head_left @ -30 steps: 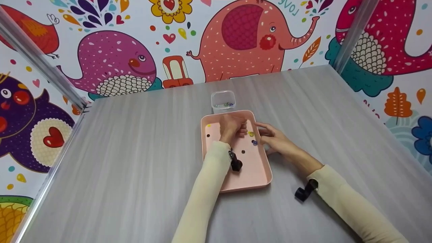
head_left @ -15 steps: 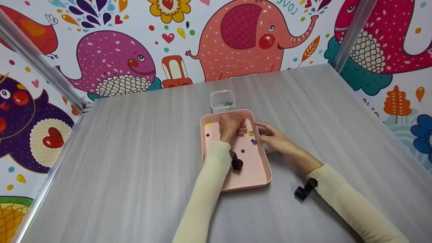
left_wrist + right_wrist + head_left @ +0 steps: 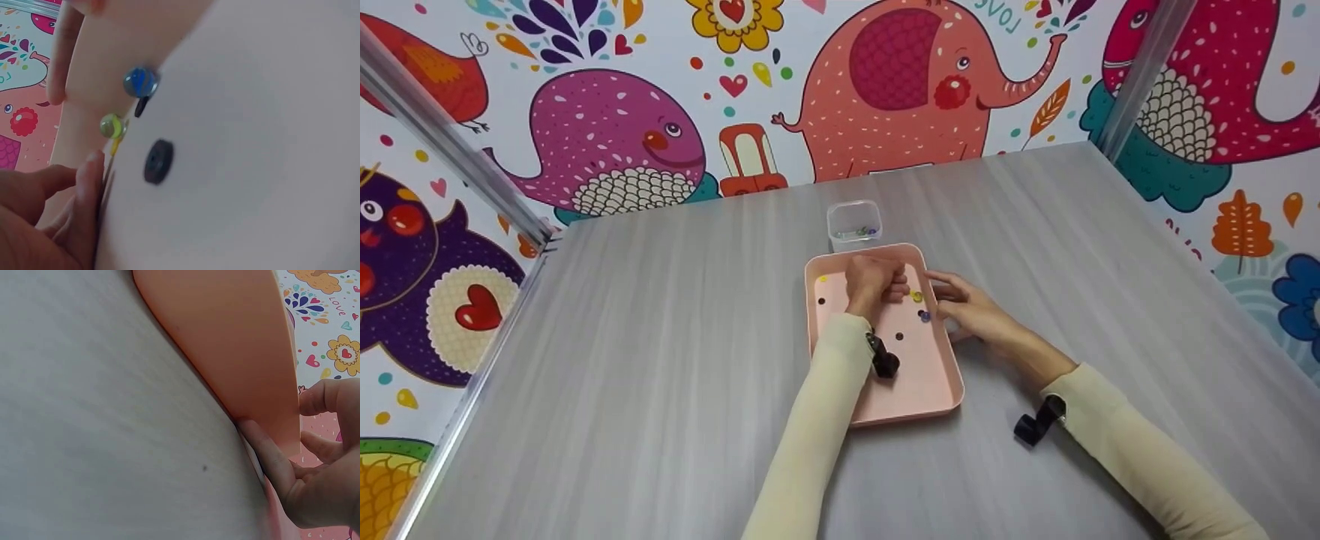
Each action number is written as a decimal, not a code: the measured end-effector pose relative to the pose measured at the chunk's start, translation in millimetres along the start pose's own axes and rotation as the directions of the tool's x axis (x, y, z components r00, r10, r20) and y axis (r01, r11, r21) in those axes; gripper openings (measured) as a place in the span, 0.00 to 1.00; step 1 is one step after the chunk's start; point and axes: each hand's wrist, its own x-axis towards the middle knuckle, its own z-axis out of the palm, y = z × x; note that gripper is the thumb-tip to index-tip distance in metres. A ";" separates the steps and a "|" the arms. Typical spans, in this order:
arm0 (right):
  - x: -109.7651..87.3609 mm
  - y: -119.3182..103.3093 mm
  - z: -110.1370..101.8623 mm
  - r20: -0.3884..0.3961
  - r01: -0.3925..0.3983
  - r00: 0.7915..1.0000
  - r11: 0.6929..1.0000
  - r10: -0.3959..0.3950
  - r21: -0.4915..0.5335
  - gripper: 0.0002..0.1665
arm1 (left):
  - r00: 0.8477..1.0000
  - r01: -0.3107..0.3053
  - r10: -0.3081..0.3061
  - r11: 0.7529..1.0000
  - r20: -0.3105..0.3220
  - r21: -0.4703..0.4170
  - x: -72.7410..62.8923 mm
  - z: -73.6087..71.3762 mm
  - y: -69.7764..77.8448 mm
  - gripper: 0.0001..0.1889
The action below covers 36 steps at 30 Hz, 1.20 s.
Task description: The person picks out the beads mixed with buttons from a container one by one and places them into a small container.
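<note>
Left hand (image 3: 876, 281) inside pink tray (image 3: 911, 394) — right hand (image 3: 979, 315) at rim — clear box (image 3: 853, 244) behind.

Ref.: tray (image 3: 915, 390). L hand (image 3: 874, 279), tray's far end: underside hidden in head view; held item, if any, can't be confirmed. L sleeve (image 3: 806, 427) hides tray's near-L corner & is cut off at bottom edge, as is R sleeve (image 3: 1147, 450), R of tray. R hand (image 3: 971, 311), tray's R wall: fingertips partly hidden behind rim, R-wrist view. Black disc (image 3: 159, 162) in tray: blurred. Clear box (image 3: 855, 245) beyond tray: contents too small to ID.
</note>
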 end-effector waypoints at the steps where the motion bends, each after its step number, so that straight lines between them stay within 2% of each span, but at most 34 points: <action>1: 0.3 0.1 0.4 0.001 -0.001 1.000 1.000 0.001 0.001 0.43 | 1.000 0.004 -0.004 1.000 0.000 -0.004 0.0 -0.6 -0.1 0.08; 15: -0.3 -1.5 -0.3 0.004 0.015 1.000 0.999 -0.015 -0.033 0.42 | 0.997 0.037 -0.030 0.995 0.075 -0.090 -4.3 -7.8 3.4 0.09; 18: -0.7 -1.0 -0.5 0.002 0.014 1.000 0.999 -0.014 -0.037 0.42 | 0.997 0.040 -0.036 0.998 0.075 -0.058 -2.9 -10.5 5.6 0.10; 23: -0.4 -0.3 -1.2 -0.006 0.003 1.000 0.999 -0.003 -0.048 0.40 | 0.997 0.021 -0.025 0.998 0.067 0.055 0.3 -15.8 12.9 0.11; 25: -0.3 -0.5 -1.3 -0.012 -0.005 1.000 0.999 0.005 -0.048 0.40 | 0.996 0.024 -0.029 0.998 0.085 0.050 -1.1 -19.2 16.0 0.11; 29: 0.0 -1.3 -0.7 -0.021 -0.020 1.000 0.999 0.020 -0.038 0.40 | 0.989 0.047 -0.043 0.999 0.141 -0.023 -7.2 -28.0 20.0 0.13; 33: 0.6 -1.5 0.1 -0.033 -0.032 0.999 0.998 0.031 -0.045 0.39 | 0.984 0.031 -0.021 0.998 0.176 -0.056 -12.3 -36.8 22.1 0.13; 36: 1.2 -0.7 0.0 -0.032 -0.031 0.999 0.998 0.029 -0.052 0.39 | 0.984 0.014 -0.002 0.998 0.178 -0.068 -16.1 -42.6 23.6 0.12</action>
